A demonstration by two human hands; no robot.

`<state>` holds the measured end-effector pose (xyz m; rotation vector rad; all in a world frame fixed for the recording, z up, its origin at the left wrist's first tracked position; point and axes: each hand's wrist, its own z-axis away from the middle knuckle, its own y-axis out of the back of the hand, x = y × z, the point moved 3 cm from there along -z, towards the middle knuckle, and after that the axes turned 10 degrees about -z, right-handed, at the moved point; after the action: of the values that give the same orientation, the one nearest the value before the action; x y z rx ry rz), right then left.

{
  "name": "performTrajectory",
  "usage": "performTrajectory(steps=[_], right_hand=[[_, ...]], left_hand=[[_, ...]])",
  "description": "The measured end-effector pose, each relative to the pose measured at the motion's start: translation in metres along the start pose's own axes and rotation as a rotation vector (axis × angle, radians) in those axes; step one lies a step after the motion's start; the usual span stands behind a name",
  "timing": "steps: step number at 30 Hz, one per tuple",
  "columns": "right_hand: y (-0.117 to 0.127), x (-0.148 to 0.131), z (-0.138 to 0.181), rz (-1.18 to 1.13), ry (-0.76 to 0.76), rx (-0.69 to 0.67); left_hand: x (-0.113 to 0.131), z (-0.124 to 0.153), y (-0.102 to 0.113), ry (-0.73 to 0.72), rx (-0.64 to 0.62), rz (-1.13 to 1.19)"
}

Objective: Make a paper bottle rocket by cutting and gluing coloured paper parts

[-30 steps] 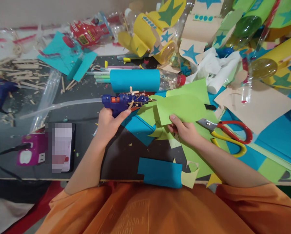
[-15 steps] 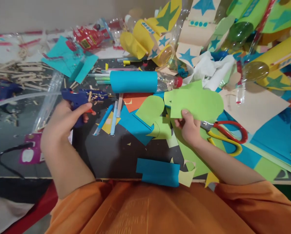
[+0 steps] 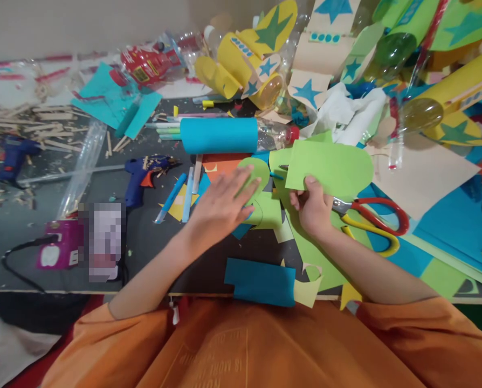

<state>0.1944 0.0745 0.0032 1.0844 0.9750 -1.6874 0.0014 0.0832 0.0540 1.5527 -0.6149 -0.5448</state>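
Blue glue gun (image 3: 134, 186) now lies released, left of my spread left fingers (image 3: 245, 194), freeing them; right fingers (image 3: 312, 187) pinch green paper (image 3: 338, 164).

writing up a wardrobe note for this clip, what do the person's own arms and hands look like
The left hand and right hand are bare, with no gloves, rings or watch visible. The left sleeve and right sleeve are plain orange and loose, leaving the forearms uncovered. They belong to an orange shirt with faint lettering on its front.
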Motion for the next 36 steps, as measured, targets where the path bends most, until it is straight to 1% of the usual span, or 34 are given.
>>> performTrajectory(steps=[2, 5, 8, 10, 11, 13, 16, 19, 21, 23, 25, 27, 28, 30, 32, 34, 36], right_hand=[[0.000, 0.000, 0.000, -0.027, -0.010, 0.011], [0.000, 0.000, 0.001, -0.051, -0.017, 0.000], [-0.001, -0.001, 0.001, -0.058, -0.007, -0.002], [-0.001, -0.001, 0.001, -0.058, -0.005, -0.004], [-0.002, 0.000, 0.001, -0.056, -0.004, -0.010], [-0.002, 0.000, 0.000, -0.039, 0.002, -0.029], [-0.001, 0.002, 0.001, -0.006, 0.007, -0.060], [0.000, 0.004, 0.001, -0.015, -0.008, -0.060], [-0.001, 0.005, 0.000, -0.023, -0.016, -0.053], [-0.001, 0.005, 0.000, -0.035, -0.018, -0.042], [-0.002, 0.004, 0.000, -0.066, -0.025, -0.026], [-0.002, 0.003, 0.000, -0.098, -0.035, -0.021], [-0.002, 0.003, 0.000, -0.107, -0.040, -0.022], [-0.002, 0.002, 0.001, -0.109, -0.047, -0.035], [-0.002, 0.001, 0.001, -0.100, -0.048, -0.056], [-0.003, 0.000, 0.002, -0.089, -0.051, -0.085], [-0.003, 0.001, 0.003, -0.094, -0.056, -0.094]], left_hand=[[0.018, 0.003, -0.011, -0.041, -0.004, -0.040], [0.028, 0.017, -0.019, -0.069, -0.053, -0.029], [0.027, 0.027, -0.013, -0.115, -0.064, 0.020], [0.025, 0.025, -0.006, -0.121, -0.054, 0.057], [0.022, 0.021, -0.003, -0.110, -0.041, 0.072], [0.015, 0.006, -0.001, -0.040, -0.027, 0.088], [0.006, -0.024, -0.006, 0.007, -0.049, 0.082], [0.003, -0.052, -0.012, -0.031, -0.092, 0.002], [0.002, -0.065, -0.015, -0.060, -0.132, -0.073], [0.002, -0.073, -0.016, -0.092, -0.153, -0.137], [0.002, -0.079, -0.015, -0.119, -0.142, -0.172], [0.000, -0.083, -0.015, -0.132, -0.142, -0.174], [-0.002, -0.085, -0.015, -0.132, -0.164, -0.161], [-0.007, -0.089, -0.014, -0.116, -0.233, -0.091], [-0.016, -0.090, -0.011, -0.075, -0.267, 0.054], [-0.025, -0.086, -0.005, 0.013, -0.210, 0.279], [-0.034, -0.078, 0.000, 0.165, -0.100, 0.589]])
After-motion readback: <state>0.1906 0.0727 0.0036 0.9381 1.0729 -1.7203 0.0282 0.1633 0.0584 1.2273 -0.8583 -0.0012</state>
